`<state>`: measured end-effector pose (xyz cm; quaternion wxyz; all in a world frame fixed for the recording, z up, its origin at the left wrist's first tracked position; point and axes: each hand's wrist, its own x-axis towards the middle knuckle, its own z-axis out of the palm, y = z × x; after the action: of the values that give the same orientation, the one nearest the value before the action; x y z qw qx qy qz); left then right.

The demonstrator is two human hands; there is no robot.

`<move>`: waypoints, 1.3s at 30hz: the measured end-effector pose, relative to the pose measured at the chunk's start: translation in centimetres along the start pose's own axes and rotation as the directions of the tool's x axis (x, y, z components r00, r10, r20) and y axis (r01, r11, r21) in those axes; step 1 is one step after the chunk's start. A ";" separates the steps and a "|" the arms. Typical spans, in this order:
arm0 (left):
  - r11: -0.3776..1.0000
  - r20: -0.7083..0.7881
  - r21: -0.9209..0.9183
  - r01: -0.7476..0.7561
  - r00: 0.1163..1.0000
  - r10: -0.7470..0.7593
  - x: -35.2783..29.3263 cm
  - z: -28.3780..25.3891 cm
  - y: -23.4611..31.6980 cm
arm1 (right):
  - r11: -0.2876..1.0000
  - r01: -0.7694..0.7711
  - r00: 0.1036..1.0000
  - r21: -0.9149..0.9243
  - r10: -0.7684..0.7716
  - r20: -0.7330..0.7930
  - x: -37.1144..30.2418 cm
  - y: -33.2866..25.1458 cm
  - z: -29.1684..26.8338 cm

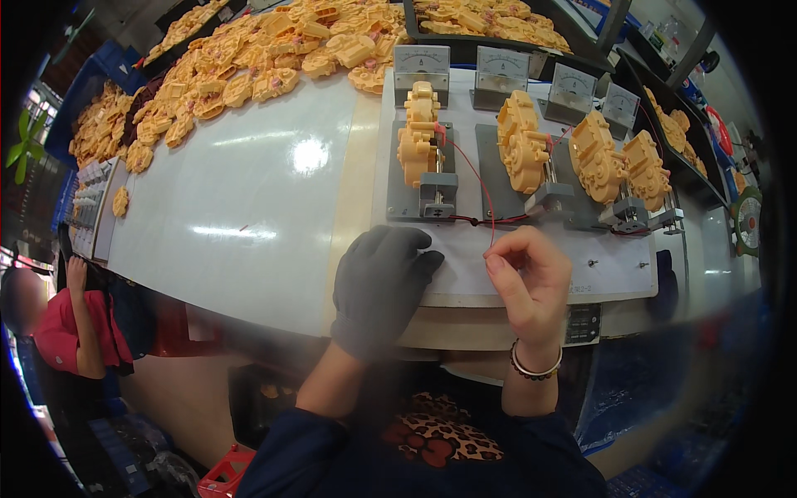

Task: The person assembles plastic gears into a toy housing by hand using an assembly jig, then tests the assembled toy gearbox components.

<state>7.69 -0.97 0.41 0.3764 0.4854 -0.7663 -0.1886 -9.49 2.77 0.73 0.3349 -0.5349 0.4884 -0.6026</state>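
Observation:
My right hand [531, 278], bare with a beaded bracelet, pinches the lower end of a thin red wire [480, 178] between thumb and forefinger. The wire runs up to the side of the leftmost yellow plastic gearbox housing [418, 141], which stands upright in a grey test fixture [437, 197]. Left of the wire, my left hand [382, 282] wears a grey glove. Its fingers are bent over the front of the white board [465, 286], with thumb and forefinger slightly apart and nothing visible between them.
More yellow housings [523, 145] stand in fixtures to the right, with analog meters [502, 66] behind. A large pile of housings [274, 50] covers the far table. Black trays [498, 29] hold others. At the far left sits a person in red [79, 332].

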 end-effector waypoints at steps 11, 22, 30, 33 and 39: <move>0.996 0.019 0.016 -0.092 0.996 0.091 0.0 -0.1 -0.6 | 0.999 0.021 1.000 -0.037 -0.021 0.009 0.2 0.0 0.2; 0.983 0.006 -0.083 -0.167 0.986 0.168 -0.2 -0.2 -1.1 | 0.890 0.287 0.944 -0.354 -0.327 -0.056 -0.3 0.2 1.4; 0.935 -0.109 -0.317 -0.160 0.985 0.132 4.1 -4.1 -2.0 | 0.976 0.191 0.979 -0.110 -0.181 0.091 1.2 -0.4 3.8; 0.975 0.014 -0.143 -0.172 0.984 0.176 7.6 -4.7 -1.5 | 0.975 0.219 0.962 -0.030 -0.211 0.173 1.1 -0.8 3.4; 0.990 0.428 -0.010 -0.143 0.894 0.134 12.4 -3.7 0.3 | 0.949 0.304 0.908 -0.084 -0.262 0.328 0.5 -1.6 2.4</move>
<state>7.31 -11.53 7.87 0.2066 0.3807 -0.8646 -0.2548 -7.09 2.23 2.31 0.2806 -0.7099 0.3855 -0.5184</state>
